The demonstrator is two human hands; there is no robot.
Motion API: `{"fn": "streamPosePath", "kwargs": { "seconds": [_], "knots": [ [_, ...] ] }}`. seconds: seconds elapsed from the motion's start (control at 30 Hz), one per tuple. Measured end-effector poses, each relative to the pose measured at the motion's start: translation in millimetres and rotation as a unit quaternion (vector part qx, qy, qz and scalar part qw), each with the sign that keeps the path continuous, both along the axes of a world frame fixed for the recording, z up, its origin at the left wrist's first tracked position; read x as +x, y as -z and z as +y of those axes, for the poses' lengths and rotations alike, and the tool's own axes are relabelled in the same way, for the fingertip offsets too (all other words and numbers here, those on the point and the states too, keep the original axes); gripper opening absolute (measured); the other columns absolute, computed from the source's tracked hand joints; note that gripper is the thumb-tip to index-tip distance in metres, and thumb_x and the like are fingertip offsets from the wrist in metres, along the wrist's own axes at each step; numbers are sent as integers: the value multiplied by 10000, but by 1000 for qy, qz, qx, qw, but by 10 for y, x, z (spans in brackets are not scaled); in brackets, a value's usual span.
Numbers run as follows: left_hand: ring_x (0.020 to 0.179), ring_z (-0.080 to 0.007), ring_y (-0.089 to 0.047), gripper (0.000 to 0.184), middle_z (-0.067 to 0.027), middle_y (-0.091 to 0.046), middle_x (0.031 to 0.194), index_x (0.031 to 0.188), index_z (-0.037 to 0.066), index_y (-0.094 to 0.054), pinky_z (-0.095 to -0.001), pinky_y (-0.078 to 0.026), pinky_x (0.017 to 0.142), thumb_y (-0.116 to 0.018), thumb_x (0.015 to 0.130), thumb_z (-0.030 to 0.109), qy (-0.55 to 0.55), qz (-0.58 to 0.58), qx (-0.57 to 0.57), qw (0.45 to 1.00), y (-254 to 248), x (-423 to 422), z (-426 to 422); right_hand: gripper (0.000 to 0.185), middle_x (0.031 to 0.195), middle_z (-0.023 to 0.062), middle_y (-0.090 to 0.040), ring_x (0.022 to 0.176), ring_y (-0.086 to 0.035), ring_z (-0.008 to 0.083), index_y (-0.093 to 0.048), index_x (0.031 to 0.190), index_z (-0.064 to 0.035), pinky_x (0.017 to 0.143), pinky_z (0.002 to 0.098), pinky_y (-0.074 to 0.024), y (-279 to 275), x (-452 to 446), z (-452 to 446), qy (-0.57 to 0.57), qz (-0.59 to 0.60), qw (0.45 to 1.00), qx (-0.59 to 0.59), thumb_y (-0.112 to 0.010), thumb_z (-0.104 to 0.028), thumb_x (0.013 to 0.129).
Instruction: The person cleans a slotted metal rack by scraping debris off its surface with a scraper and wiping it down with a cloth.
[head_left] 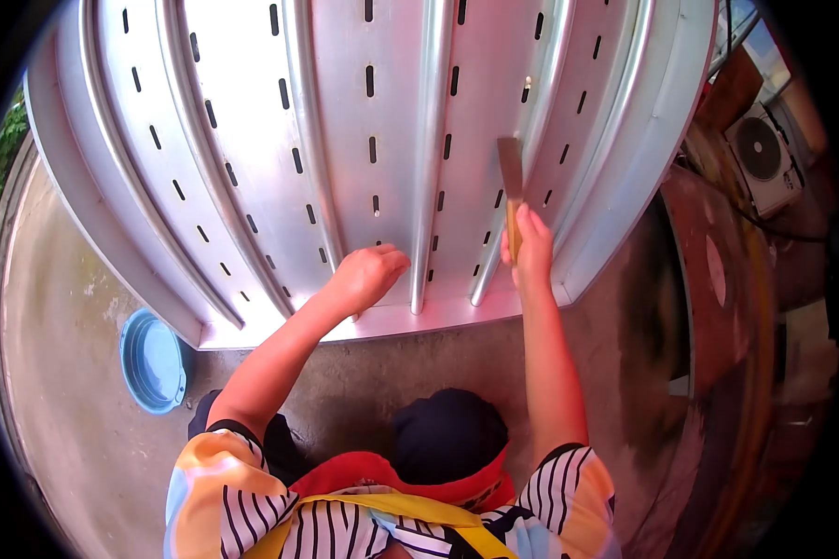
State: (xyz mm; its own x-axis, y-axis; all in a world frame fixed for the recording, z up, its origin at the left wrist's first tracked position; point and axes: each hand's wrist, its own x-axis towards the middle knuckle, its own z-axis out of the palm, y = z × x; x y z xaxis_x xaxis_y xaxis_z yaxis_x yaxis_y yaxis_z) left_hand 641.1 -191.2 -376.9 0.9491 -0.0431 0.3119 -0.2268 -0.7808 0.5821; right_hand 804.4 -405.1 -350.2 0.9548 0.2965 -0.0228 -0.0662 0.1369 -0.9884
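Note:
A large silvery metal tray (396, 177), with long raised ribs and rows of dark slots, fills the upper view in front of me. My right hand (531, 244) is closed around the wooden handle of a scraper (511, 170). Its flat blade points away from me, beside a rib on the right part of the tray. I cannot tell whether the blade touches the metal. Over the near middle of the tray, my left hand (371, 278) is closed with its fingers curled down. Whatever those fingers hold, if anything, is hidden.
A blue plastic basin (154, 361) stands on the concrete floor (79, 279), left of the tray's near corner. My knees are just below the tray's near edge. At the far right are a white fan unit (761, 154) and a dark cable.

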Motion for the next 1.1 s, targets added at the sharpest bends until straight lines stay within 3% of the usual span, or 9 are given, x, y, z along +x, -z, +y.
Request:
{"fn": "streamPosePath", "kwargs": {
  "seconds": [0.03,0.13,0.23,0.37,0.53,0.63,0.83,1.03,1.1],
  "knots": [
    [684,-308,-603,89,-100,-607,800,910,35,-639,-389,-496,618,-603,829,34,0,0,7,1000,2,-1,-2,303,593,23,-505,428,-441,88,-542,859,-61,375,225,-321,-96,41,59,1,-15,1000,18,-472,-327,986],
    [690,-315,-600,89,-102,-602,806,907,33,-638,-391,-495,622,-604,825,31,2,1,23,1000,-18,-46,2,304,570,31,-505,440,-457,91,-555,840,-55,379,234,-328,-247,74,154,-6,-124,989,-83,-484,-315,981],
    [691,-317,-597,95,-104,-594,811,910,31,-634,-393,-495,623,-607,819,30,-11,-16,21,1000,-74,-35,71,309,577,28,-505,445,-459,90,-556,860,-51,377,237,-325,220,-148,43,4,-5,999,-34,-477,-323,983],
    [704,-316,-599,101,-106,-587,815,915,29,-632,-395,-497,627,-609,816,31,-15,-12,10,1000,-35,-39,111,325,591,39,-513,444,-457,89,-550,864,-43,377,236,-328,317,-176,-4,13,24,1000,6,-472,-335,984],
    [710,-316,-600,88,-103,-588,816,899,27,-633,-391,-500,626,-614,813,30,1,-9,14,1000,-12,-46,26,353,580,46,-495,405,-422,101,-543,867,-42,363,241,-306,-605,172,110,-26,0,1000,-12,-474,-369,978],
    [713,-317,-601,83,-104,-593,818,893,27,-635,-393,-501,629,-614,813,34,-7,-22,6,1000,-96,7,64,372,570,44,-486,384,-393,108,-533,859,-46,354,249,-272,-733,157,86,-8,19,998,-63,-462,-392,977],
    [716,-318,-606,77,-109,-601,815,887,33,-639,-394,-502,636,-613,814,41,6,-26,-6,1000,-64,7,45,380,563,42,-480,388,-393,113,-520,825,-45,358,250,-264,-814,169,46,-38,58,996,-50,-458,-387,978],
    [731,-319,-607,75,-109,-604,826,884,33,-637,-394,-502,647,-612,814,40,13,-24,-8,1000,-59,-3,-49,355,568,44,-492,380,-391,110,-534,838,-51,365,243,-279,-650,362,129,31,-147,984,-92,-476,-373,974],
    [735,-319,-607,75,-109,-605,830,884,31,-636,-394,-502,649,-612,814,41,14,-24,2,1000,-67,-8,-9,349,571,41,-495,382,-393,106,-538,839,-52,369,247,-285,-580,269,90,20,-77,994,-81,-474,-367,975]
  ]
}}
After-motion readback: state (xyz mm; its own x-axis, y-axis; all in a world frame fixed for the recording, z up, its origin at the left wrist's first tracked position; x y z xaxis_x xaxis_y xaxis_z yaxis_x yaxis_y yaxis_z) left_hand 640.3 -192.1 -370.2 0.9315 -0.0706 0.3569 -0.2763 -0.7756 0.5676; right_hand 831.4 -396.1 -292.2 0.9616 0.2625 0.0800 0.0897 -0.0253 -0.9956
